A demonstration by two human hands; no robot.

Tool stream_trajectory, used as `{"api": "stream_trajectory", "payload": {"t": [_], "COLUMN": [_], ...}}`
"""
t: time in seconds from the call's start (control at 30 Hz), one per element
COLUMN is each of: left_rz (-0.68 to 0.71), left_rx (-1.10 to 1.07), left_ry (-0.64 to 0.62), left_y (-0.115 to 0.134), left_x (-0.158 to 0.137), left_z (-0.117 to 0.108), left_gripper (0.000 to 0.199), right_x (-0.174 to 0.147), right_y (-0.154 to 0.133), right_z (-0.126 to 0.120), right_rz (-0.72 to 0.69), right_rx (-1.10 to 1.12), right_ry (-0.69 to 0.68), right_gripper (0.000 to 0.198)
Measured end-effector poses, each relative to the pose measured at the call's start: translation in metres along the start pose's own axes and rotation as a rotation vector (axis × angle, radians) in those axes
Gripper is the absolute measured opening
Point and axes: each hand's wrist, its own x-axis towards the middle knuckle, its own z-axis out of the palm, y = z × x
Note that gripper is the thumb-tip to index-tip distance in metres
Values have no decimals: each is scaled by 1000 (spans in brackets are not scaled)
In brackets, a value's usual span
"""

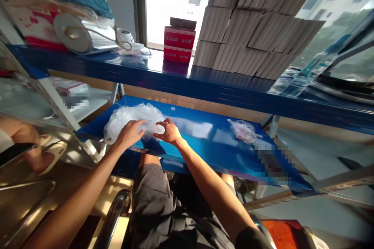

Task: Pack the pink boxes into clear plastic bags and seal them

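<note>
A heap of clear, whitish plastic bags lies crumpled on the left part of the blue lower shelf. My left hand is at the heap's front right side, its fingers bent and apart. Opposite it, my right hand reaches in from the right, with thumb and fingers spread near the heap's right edge. Nothing can be made out between the fingers of either hand. Whether the fingertips touch the thin plastic is hard to tell.
Farther right lies a small clear bag with pinkish contents. The upper blue shelf crosses behind, carrying red boxes, stacked grey-white cartons, a white roll and a clear bottle. Another person's leg shows at left.
</note>
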Motion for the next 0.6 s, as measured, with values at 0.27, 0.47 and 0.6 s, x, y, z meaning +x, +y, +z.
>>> {"api": "stream_trajectory", "payload": {"t": [0.27, 0.47, 0.6], "left_rz": [158, 223, 364], "left_rx": [92, 77, -6], "left_ry": [24, 256, 191], "left_y": [24, 51, 73], "left_x": [4, -5, -7], "left_z": [-5, -20, -21], "left_gripper": [23, 37, 38], "right_x": [29, 6, -17], "right_y": [-1, -1, -7], "right_z": [-14, -55, -81], "right_rz": [182, 237, 176], "right_rx": [624, 1074, 1186], "right_ry": [167, 213, 171], "right_gripper": [23, 45, 41]}}
